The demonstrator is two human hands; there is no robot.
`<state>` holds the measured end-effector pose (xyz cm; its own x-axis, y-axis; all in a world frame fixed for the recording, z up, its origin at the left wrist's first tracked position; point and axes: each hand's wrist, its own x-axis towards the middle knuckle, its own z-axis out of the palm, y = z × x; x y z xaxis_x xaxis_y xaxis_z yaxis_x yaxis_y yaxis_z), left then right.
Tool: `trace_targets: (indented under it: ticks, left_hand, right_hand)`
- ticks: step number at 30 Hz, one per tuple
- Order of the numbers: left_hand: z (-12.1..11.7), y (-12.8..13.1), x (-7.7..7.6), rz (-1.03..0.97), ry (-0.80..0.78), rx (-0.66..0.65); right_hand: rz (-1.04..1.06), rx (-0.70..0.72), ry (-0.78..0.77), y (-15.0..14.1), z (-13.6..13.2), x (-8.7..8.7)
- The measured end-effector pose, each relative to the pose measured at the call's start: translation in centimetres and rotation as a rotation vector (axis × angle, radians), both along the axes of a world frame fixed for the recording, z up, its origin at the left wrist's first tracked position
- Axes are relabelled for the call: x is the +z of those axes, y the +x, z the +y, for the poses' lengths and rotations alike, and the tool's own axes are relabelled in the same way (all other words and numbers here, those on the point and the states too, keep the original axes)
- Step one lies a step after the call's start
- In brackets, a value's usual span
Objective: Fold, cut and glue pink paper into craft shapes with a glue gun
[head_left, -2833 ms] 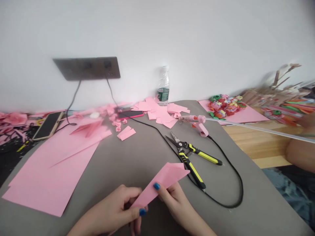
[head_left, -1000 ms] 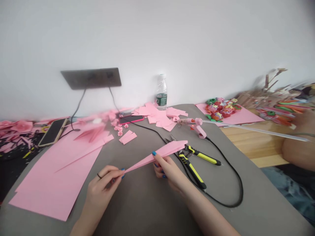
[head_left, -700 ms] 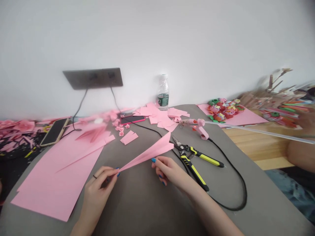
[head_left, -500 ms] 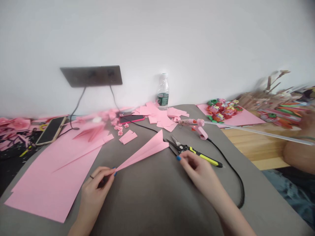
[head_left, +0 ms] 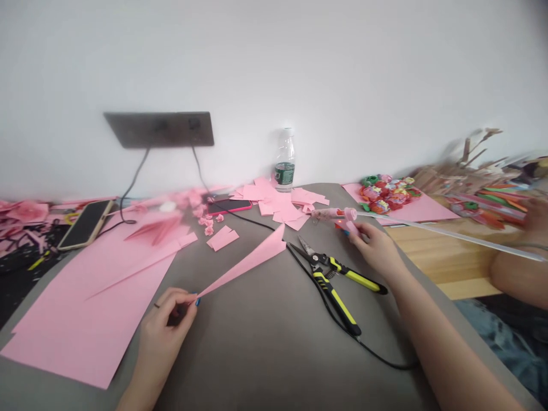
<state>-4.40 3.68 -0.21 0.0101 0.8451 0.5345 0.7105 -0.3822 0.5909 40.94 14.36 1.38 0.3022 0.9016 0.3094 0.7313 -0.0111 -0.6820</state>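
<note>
My left hand pinches the narrow tip of a folded pink paper cone, whose wide end points away to the right. My right hand is closed around the handle of a pink hot glue gun, partly hiding it. A long clear glue stick extends from the gun's back toward the right. Between my hands, black and yellow pruning scissors lie on the grey table with blades and handles spread.
Pink paper sheets cover the left side. A bottle, paper pieces and a phone stand or lie at the back. Colourful flowers rest back right, near another person's arm. A black cable curves past the scissors.
My right hand has moved away from the scissors, up and right, onto the glue gun's handle. The scissors' handles have spread apart. The paper cone has turned slightly in my left hand.
</note>
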Motion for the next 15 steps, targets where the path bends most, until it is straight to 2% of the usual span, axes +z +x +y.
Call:
trace_targets:
  ticks: [3,7,10,12,15]
  left_hand:
    - [-0.1,0.2,0.2,-0.012,-0.013,0.011]
    - [-0.2,0.2,0.5,-0.007,-0.025,0.006]
    - [-0.2,0.3,0.7,-0.005,-0.026,0.007]
    - [-0.1,0.5,0.9,-0.005,-0.031,0.001]
    - [-0.1,0.7,1.3,0.010,-0.071,-0.026]
  right_hand:
    - [0.069,-0.075,0.091,-0.6,-1.5,1.0]
    - [0.230,-0.126,0.190,-1.7,-5.3,4.1]
    - [0.517,-0.095,0.196,-3.2,-8.4,6.2]
    - [0.573,-0.011,0.050,-4.6,-10.3,6.5]
    - [0.640,0.150,-0.178,-7.3,-12.2,5.4]
